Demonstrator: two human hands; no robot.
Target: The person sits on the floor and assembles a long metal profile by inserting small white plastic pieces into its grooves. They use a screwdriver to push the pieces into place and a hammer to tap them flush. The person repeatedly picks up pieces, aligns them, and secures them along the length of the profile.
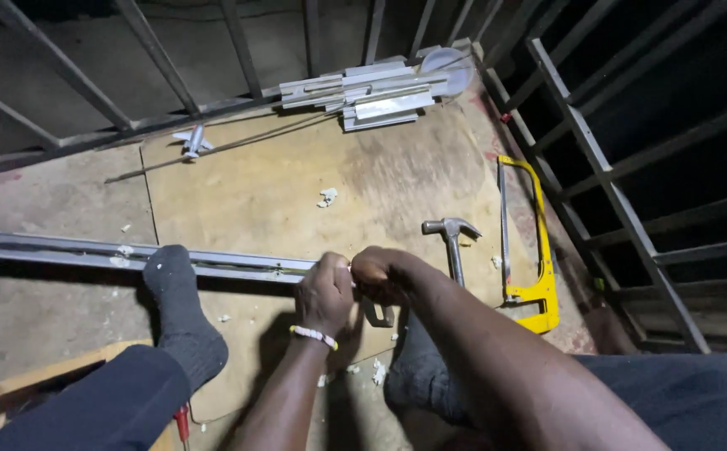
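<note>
A long aluminium channel [63, 250] lies across the floor from the left edge to the middle of the head view. My left hand [323, 294], with a bead bracelet at the wrist, is closed around the channel's right end. My right hand [383, 274] is closed beside it at the same end, touching the left hand. A small metal bracket [379, 315] shows just below the hands. What the fingers pinch is hidden. My socked left foot [175, 296] presses on the channel.
A claw hammer [452, 240] and a yellow hacksaw [531, 242] lie to the right on the plywood sheet [297, 184]. Cut aluminium pieces [376, 92] are stacked at the back by a metal railing [597, 167]. A red-handled tool [182, 423] lies near my leg.
</note>
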